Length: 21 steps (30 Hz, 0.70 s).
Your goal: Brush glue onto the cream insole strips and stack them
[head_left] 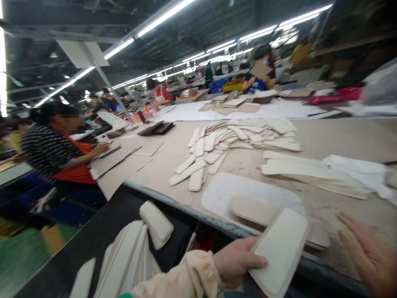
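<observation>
My left hand (pixel 237 260) grips a flat off-white panel with rounded corners (pixel 281 252), thumb on its top face, above the table's front edge. To the right, my right hand (pixel 367 252) is slightly blurred, its fingers stretched out, with nothing in it. Behind the held panel, a similar beige panel (pixel 254 210) lies on a rounded white sheet (pixel 220 194). Farther back sits a loose heap of off-white rounded strips (pixel 229 138). A stack of long cream strips (pixel 304 171) lies on the right.
Below the table (pixel 173 142), a black surface (pixel 102 236) at lower left bears fanned long strips (pixel 124 256) and a small stack of panels (pixel 156 225). A co-worker in a striped top (pixel 52 149) works at the left over brown sheets (pixel 114 161). Crumpled white material (pixel 356 167) lies at right.
</observation>
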Available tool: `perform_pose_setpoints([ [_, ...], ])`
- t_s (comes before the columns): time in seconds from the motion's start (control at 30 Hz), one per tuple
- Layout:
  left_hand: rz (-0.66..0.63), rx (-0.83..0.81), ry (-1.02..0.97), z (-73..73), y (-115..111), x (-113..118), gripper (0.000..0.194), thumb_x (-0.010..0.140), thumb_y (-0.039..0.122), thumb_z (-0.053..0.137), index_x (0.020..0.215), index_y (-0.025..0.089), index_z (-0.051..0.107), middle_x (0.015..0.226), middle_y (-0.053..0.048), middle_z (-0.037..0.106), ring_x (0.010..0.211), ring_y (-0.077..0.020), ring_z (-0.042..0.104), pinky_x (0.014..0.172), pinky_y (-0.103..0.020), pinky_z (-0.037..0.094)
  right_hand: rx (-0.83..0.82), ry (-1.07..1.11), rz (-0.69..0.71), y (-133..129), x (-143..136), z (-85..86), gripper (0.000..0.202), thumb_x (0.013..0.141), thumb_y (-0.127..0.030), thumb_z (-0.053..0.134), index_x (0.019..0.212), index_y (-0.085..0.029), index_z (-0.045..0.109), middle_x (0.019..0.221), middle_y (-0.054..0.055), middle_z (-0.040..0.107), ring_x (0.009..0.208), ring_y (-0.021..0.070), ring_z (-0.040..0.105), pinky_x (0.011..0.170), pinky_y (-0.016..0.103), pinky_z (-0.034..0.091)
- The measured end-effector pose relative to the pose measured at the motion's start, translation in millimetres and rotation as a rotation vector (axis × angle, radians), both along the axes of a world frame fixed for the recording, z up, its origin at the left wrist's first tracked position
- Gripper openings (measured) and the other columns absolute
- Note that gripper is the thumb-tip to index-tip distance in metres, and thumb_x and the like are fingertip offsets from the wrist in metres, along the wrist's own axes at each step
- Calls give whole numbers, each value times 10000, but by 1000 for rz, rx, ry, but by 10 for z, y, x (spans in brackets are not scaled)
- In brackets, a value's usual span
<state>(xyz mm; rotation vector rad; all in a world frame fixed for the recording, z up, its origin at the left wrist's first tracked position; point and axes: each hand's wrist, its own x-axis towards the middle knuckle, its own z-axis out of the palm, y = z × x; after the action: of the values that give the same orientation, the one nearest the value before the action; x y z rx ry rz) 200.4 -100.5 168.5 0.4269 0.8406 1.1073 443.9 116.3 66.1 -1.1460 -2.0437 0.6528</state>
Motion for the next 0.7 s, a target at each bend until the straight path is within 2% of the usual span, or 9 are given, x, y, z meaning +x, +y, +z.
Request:
perform_pose_setpoints([
  [0.07, 7, 44, 3, 275, 1, -62, 546, 668, 261, 647, 1194, 166, 536, 946, -124, 656, 699, -206, 638, 561, -287, 513, -9, -81, -79, -141, 84, 112, 541, 835, -533, 369, 1274, -244, 497, 1298, 126, 493, 1218, 315, 428, 1062, 519, 294],
  [0.13, -20, 64, 33, 523, 79, -208, 521, 741, 271, 585, 1244, 179, 484, 915, -120, 658, 717, -217, 649, 578, -299, 522, -9, -62, -154, -229, 114, 165, 523, 850, -522, 347, 1220, -203, 537, 1244, 97, 552, 1168, 294, 493, 1007, 513, 387],
  [0.2, -23, 61, 132, 717, 247, -394, 522, 783, 272, 551, 1285, 187, 434, 872, -115, 662, 736, -227, 660, 545, -263, 511, 9, -23, -222, -269, 120, 162, 480, 856, -506, 353, 1160, -208, 576, 1183, 66, 601, 1115, 263, 545, 954, 462, 458],
  [0.27, 1, 70, 262, 852, 486, -593, 534, 797, 288, 548, 1301, 188, 403, 842, -119, 669, 702, -229, 669, 463, -210, 472, 19, 6, -261, -297, 111, 129, 429, 856, -488, 379, 1110, -225, 604, 1123, 51, 637, 1057, 245, 587, 905, 415, 503],
  [0.37, 81, 89, 416, 978, 939, -928, 512, 786, 287, 576, 1261, 167, 428, 883, -127, 673, 704, -229, 678, 436, -181, 462, 42, 33, -221, -334, 72, 62, 381, 847, -466, 417, 1083, -241, 615, 1083, 45, 656, 1006, 238, 616, 871, 383, 526],
  [0.47, 222, 130, 492, 1109, 1420, -1318, 476, 778, 222, 585, 1229, 147, 451, 918, -122, 675, 749, -215, 680, 526, -203, 517, 87, 25, -136, -322, 43, -9, 371, 828, -466, 446, 1077, -251, 618, 1073, 36, 660, 984, 238, 626, 839, 371, 543],
  [0.57, 348, 238, 502, 1234, 1814, -1689, 481, 778, 150, 564, 1243, 151, 442, 940, -108, 675, 762, -188, 674, 586, -223, 544, 99, 4, -131, -268, 39, -73, 388, 808, -484, 473, 1076, -247, 622, 1065, 39, 663, 965, 245, 633, 816, 369, 553],
  [0.63, 378, 324, 482, 1227, 2009, -1866, 495, 771, 133, 565, 1248, 178, 441, 971, -87, 669, 786, -178, 668, 611, -231, 554, 86, 10, -143, -237, 30, -96, 399, 800, -493, 484, 1076, -240, 623, 1052, 44, 668, 950, 245, 640, 808, 362, 557],
  [0.7, 373, 344, 485, 1082, 2164, -1963, 478, 768, 138, 570, 1231, 185, 459, 981, -76, 664, 805, -173, 660, 636, -241, 558, 54, 25, -129, -223, 1, -96, 398, 805, -481, 490, 1089, -234, 617, 1037, 48, 674, 933, 235, 648, 801, 340, 561],
])
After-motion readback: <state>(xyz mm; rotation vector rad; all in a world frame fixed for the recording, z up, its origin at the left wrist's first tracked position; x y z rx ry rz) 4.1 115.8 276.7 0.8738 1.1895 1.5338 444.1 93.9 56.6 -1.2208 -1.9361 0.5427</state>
